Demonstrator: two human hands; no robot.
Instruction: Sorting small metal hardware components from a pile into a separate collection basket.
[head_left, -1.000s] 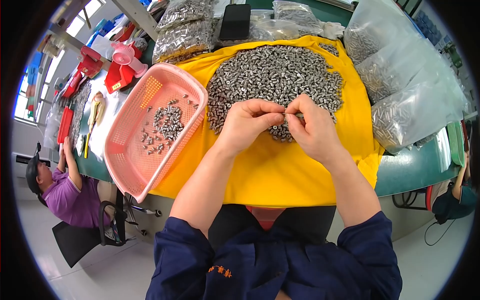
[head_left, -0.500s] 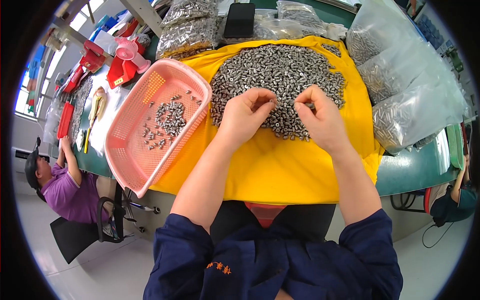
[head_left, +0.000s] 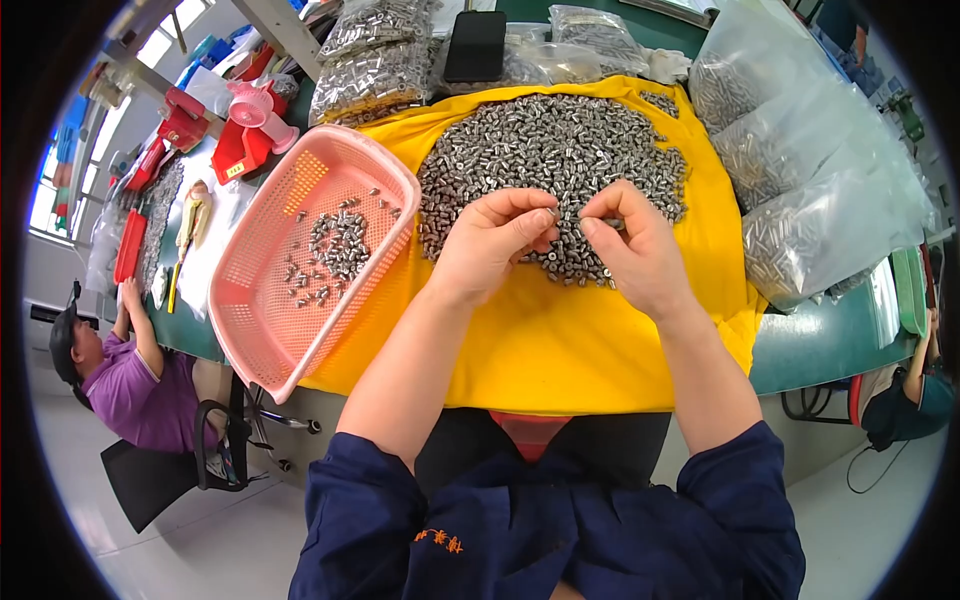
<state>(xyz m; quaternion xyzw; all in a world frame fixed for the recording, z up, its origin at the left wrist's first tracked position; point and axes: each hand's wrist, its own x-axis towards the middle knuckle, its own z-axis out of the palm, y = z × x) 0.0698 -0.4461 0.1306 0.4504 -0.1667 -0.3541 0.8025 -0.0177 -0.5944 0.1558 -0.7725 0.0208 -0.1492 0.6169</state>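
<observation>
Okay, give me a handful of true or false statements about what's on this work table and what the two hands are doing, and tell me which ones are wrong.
1. The heap of small metal parts lies on a yellow cloth. True.
2. The pink basket sits to the right of the hands. False: it is on the person's left, beside the cloth.
3. The pink basket is filled to the brim. False: only a small scatter of parts lies on its bottom.
4. The left hand and the right hand meet at the near edge of the heap, fingertips pinching small parts. True.
5. A dark phone lies beyond the heap. True.
</observation>
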